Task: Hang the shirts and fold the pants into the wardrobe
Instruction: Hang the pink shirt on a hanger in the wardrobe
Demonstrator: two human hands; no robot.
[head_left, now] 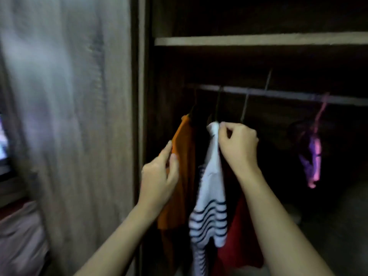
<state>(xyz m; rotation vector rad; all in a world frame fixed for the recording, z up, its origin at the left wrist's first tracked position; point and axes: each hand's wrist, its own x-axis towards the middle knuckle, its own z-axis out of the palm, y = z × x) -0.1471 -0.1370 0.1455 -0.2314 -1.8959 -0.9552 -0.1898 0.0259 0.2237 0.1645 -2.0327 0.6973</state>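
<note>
While two hands (159,176) (238,144) pinch, three shirts (186,148) (211,196) (242,236) hang.

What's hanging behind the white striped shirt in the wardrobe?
A red garment shows past the striped shirt; its top and hanger are hidden by the right hand.

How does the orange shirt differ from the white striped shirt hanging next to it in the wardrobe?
The orange shirt is plain; the striped shirt is white with dark stripes low down. The orange shirt hangs left of the striped shirt. The left hand pinches the orange shirt's edge; the right hand pinches the striped shirt's top. Both hang from the rail.
</note>
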